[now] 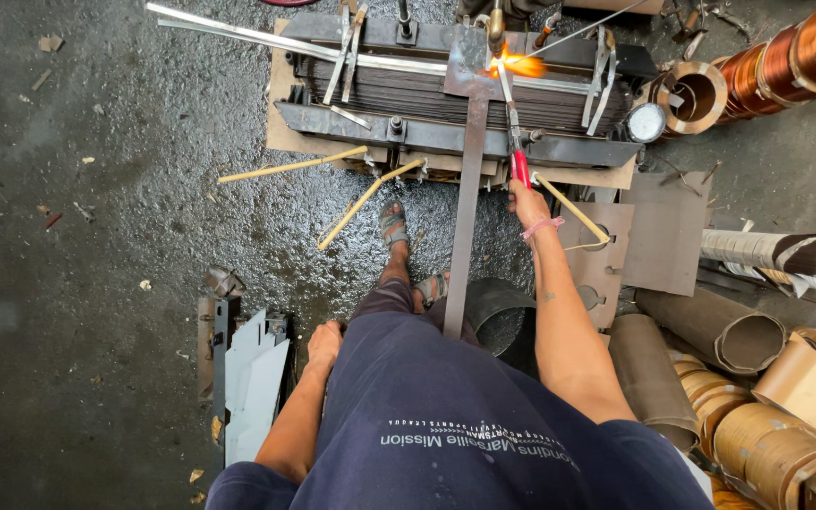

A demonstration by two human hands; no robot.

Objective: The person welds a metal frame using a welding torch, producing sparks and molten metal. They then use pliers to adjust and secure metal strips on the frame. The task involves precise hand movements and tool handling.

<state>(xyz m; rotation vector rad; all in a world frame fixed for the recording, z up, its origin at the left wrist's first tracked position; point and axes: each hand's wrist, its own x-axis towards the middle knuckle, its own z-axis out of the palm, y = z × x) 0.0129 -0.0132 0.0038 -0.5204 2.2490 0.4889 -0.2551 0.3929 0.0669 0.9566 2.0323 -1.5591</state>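
Heating under way: right hand [524,200] gripping red-handled metal pliers [514,132] at orange flame [519,64] on dark steel plate [469,59]; left hand [324,342] resting empty on knee; joint unfinished

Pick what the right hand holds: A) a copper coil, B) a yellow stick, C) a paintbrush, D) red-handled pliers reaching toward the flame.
D: the right hand grips the red-handled pliers, whose tip reaches up to the flame on the metal strip; the left hand rests on the knee.
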